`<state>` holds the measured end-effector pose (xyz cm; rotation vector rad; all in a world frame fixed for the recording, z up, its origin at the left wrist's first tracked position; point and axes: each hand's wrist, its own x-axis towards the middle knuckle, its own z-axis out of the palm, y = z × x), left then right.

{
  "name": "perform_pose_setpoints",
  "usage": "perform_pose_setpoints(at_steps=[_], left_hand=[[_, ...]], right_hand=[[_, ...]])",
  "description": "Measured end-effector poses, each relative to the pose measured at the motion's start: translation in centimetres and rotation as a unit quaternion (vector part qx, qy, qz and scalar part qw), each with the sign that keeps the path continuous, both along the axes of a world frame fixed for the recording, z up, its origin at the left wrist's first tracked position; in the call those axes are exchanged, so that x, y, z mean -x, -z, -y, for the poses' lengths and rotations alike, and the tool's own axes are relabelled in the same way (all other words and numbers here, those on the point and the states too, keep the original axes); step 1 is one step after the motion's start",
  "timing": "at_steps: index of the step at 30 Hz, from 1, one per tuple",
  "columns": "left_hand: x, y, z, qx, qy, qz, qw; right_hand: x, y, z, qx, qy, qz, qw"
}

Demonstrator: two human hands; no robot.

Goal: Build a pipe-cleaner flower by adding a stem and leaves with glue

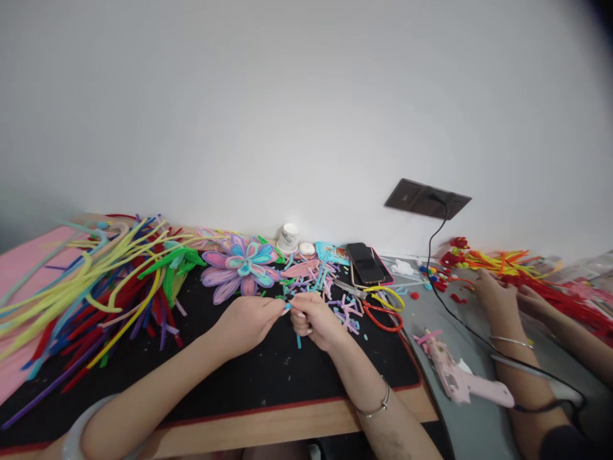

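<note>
My left hand [249, 322] and my right hand [313, 319] meet over a black mat [268, 377], fingers pinched on a short light-blue pipe cleaner piece [293, 319]. Its lower end hangs down between the hands. Just beyond my fingers lies a finished flower of purple, pink and blue pipe cleaners [242, 265], and short cut scraps [330, 287] are scattered to the right of it.
A big heap of long coloured pipe cleaners [96, 287] fills the left. Phones [366, 263], scissors with red and yellow handles [383, 306], a small cup [288, 237], and a pink glue gun [460, 377] with a black cord lie right. Another person's hands [502, 300] work there.
</note>
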<state>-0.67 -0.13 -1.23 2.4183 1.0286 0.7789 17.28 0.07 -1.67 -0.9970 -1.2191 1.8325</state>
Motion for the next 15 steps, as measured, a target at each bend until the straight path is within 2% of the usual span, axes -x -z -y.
perform_pose_setpoints(at_steps=[2,3,4,5,7,9,11,12,13,15], left_hand=[[0.1,0.0,-0.1,0.053,0.001,0.027,0.998],[0.1,-0.1,-0.2,0.124,0.014,0.054,0.991],[0.2,-0.3,-0.2,0.217,0.034,0.091,0.971],[0.4,-0.5,-0.3,0.321,0.061,0.130,0.936],[0.7,-0.7,-0.4,0.500,0.119,0.200,0.834],[1.1,-0.8,-0.4,0.610,0.156,0.240,0.739],[1.4,-0.7,-0.3,0.664,0.157,0.256,0.685],[1.4,-0.5,-0.1,0.674,0.145,0.261,0.676],[1.3,-0.4,0.0,0.671,0.130,0.266,0.680],[1.0,-0.2,0.2,0.630,0.096,0.272,0.721]], right_hand=[[0.1,-0.1,0.0,-0.032,0.004,0.012,0.999],[0.0,-0.3,0.1,-0.081,0.009,0.037,0.996],[0.0,-0.6,0.2,-0.145,0.013,0.071,0.987],[-0.1,-0.9,0.2,-0.213,0.011,0.107,0.971],[-0.2,-1.4,0.4,-0.330,-0.012,0.168,0.929],[-0.3,-1.7,0.6,-0.403,-0.037,0.201,0.892],[-0.3,-1.6,0.6,-0.449,-0.041,0.227,0.863],[-0.3,-1.4,0.6,-0.465,-0.035,0.243,0.851],[-0.3,-1.2,0.6,-0.474,-0.027,0.259,0.841],[-0.3,-0.9,0.6,-0.474,-0.015,0.287,0.832]])
